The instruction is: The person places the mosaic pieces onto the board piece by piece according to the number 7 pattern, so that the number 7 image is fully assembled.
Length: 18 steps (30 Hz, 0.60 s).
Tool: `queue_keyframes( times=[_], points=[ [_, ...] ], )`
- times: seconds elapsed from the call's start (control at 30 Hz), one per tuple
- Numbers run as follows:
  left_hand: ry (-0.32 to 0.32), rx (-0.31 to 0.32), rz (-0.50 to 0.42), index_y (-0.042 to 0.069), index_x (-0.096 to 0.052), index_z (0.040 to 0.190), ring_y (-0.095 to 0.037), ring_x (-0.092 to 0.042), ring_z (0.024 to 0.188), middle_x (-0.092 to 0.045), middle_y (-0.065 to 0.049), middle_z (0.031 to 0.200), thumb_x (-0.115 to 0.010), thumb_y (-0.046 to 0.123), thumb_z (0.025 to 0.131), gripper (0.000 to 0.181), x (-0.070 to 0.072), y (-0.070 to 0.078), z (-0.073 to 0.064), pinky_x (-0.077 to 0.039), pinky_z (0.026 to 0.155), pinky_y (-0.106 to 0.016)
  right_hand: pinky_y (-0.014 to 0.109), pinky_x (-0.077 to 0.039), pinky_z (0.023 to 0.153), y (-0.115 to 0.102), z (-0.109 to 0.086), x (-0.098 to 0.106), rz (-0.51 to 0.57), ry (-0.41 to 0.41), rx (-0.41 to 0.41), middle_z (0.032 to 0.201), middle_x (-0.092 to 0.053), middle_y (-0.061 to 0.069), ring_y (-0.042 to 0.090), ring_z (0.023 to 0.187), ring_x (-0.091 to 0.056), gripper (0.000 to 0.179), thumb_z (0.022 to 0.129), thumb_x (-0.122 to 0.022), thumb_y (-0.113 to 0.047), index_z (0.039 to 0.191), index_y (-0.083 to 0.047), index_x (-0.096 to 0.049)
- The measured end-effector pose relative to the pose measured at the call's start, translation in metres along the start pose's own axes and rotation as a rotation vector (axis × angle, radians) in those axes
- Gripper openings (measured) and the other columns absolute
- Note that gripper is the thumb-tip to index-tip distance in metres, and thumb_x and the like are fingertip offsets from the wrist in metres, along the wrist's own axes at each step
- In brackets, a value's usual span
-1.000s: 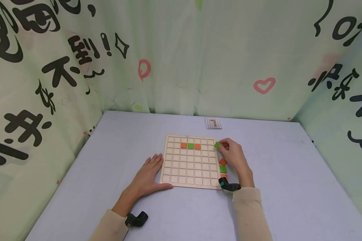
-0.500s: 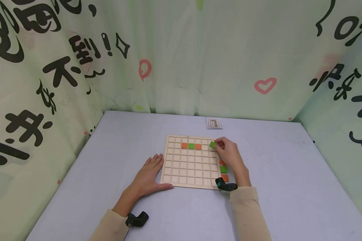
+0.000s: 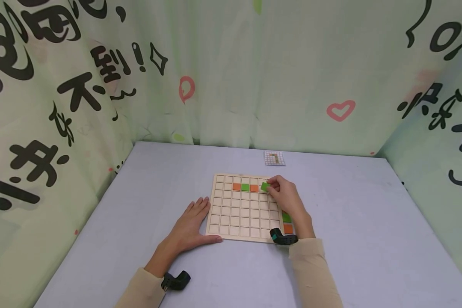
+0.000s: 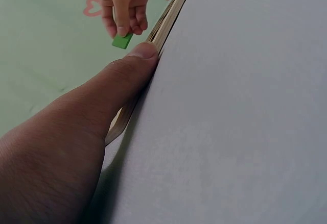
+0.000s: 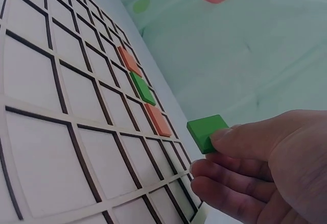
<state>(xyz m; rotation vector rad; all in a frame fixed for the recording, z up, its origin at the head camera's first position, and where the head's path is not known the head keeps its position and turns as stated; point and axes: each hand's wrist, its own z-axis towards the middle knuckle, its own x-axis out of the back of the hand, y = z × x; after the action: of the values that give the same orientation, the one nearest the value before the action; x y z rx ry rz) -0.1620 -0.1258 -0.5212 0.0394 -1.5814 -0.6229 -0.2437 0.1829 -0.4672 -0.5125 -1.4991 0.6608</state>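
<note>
The right hand (image 3: 288, 196) and wrist cover the upper right part of the gridded wooden board (image 3: 240, 212) in the head view, and the thumb hides one corner of the held green tile (image 5: 203, 130). Both sleeves (image 3: 313, 267) run off the bottom; the pattern on the small card (image 3: 274, 158) is hard to make out. The tile is a thin, plain green square, tilted. It sits at the tip of the right hand's grip, pinched between thumb and fingers, raised over the board just right of the orange-green-orange row (image 3: 245, 188). The left hand (image 3: 188, 224) grasps nothing; its straight fingers reach the board's left edge, its thumb the near edge. A second green tile (image 3: 286, 218) and an orange tile (image 3: 288, 229) lie beside the board's right edge.
</note>
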Motion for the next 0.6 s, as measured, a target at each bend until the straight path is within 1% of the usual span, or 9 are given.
queue_keyframes(
  times=[0.13,0.37,0.6],
  points=[
    [-0.001,0.001,0.002,0.003,-0.032,0.156,-0.024,-0.019,0.157,-0.025,-0.008,0.167,-0.066,0.076,0.076,0.114,0.0,0.0,-0.0003,-0.017,0.129,-0.045,0.032,-0.053,0.076,-0.0037,-0.0017,-0.003,0.007,-0.006,0.007,0.104,-0.066,0.014,0.023,0.091,-0.062,0.024,0.101,-0.06,-0.016,0.12,-0.004,-0.063],
    [0.001,-0.004,0.002,0.003,-0.032,0.156,-0.025,-0.02,0.156,-0.025,-0.008,0.167,-0.067,0.075,0.076,0.113,0.0007,0.0004,-0.0001,-0.017,0.129,-0.045,0.03,-0.052,0.074,-0.0061,-0.0023,-0.0068,0.011,-0.021,-0.006,0.103,-0.066,0.012,0.022,0.087,-0.06,0.023,0.101,-0.06,-0.018,0.12,-0.006,-0.063],
    [0.008,-0.009,0.01,0.002,-0.033,0.155,-0.026,-0.021,0.156,-0.026,-0.01,0.166,-0.067,0.075,0.076,0.113,0.0003,0.0006,-0.0002,-0.018,0.129,-0.045,0.032,-0.053,0.077,-0.0042,-0.0027,-0.01,0.016,-0.039,0.006,0.103,-0.068,0.011,0.021,0.089,-0.062,0.022,0.1,-0.062,-0.017,0.119,-0.006,-0.065]
  ],
)
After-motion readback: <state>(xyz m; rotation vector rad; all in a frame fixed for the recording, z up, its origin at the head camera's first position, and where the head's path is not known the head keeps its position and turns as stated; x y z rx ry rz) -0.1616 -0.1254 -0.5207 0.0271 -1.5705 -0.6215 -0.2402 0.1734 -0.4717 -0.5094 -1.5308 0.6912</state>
